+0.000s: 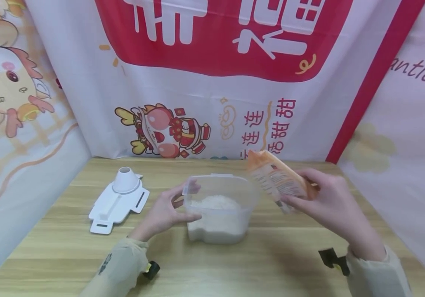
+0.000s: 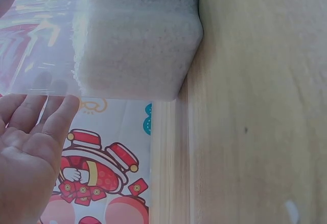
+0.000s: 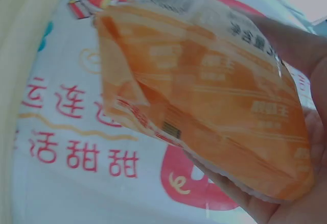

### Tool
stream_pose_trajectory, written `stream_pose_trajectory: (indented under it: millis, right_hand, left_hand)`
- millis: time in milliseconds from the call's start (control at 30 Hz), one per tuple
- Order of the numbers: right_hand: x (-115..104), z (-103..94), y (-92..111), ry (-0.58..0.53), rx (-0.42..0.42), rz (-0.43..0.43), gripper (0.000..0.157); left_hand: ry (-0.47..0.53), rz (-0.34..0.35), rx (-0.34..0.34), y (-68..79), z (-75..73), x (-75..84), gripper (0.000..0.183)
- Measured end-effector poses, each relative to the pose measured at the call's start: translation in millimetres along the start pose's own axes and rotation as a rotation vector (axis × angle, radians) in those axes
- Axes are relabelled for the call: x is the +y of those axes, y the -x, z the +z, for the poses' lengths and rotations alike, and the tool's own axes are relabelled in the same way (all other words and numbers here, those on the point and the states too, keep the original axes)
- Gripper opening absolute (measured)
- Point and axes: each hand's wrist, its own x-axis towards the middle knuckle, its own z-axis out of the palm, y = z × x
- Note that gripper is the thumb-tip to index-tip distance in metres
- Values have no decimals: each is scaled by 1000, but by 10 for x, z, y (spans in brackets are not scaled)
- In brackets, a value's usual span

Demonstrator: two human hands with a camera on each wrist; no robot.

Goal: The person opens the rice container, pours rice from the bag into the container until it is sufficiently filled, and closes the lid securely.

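A clear plastic container (image 1: pixel 220 185) stands upright on the table, its lower part filled with a white grainy substance (image 2: pixel 138 40). My left hand (image 1: pixel 166 212) grips its left side, with the thumb at the front and the fingers round towards the back. In the left wrist view the fingertips (image 2: pixel 66 106) touch the see-through wall. To the right of the container, raised off the table, my right hand (image 1: pixel 327 202) holds an orange-and-white printed bag (image 1: pixel 279 177) between thumb and fingers. The bag (image 3: pixel 204 91) looks creased and slack, tilted with one end towards the container.
Left of the container lies a white plastic lid (image 1: pixel 117 206) with slotted side flaps and a cone-shaped spout (image 1: pixel 126 180) on top. The wooden table (image 1: pixel 197 272) meets a printed cloth backdrop (image 1: pixel 212 95) behind and cloth walls at both sides.
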Motion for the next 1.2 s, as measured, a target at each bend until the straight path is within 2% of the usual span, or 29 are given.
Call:
stream_pose_trajectory:
  millis: [233, 433, 533, 667, 900, 1200]
  right_hand:
    - [114, 69, 148, 9, 159, 91, 45]
    - [172, 120, 287, -43, 255, 249, 43]
    - [206, 163, 371, -34, 291, 318, 44]
    - [308, 216, 486, -45, 312, 388, 45]
    - [626, 221, 667, -216, 351, 523, 43]
    - [757, 156, 705, -257, 390, 630, 44]
  left_hand:
    - [-2, -3, -5, 20, -13, -24, 89]
    - [-13, -4, -8, 21, -22, -16, 92]
    - [-19, -10, -5, 18, -26, -3, 91]
    - [-19, -21, -4, 16, -25, 2, 90]
    - [-25, -22, -11, -2, -2, 11, 88]
    - [-11, -19, -4, -6, -1, 18, 86]
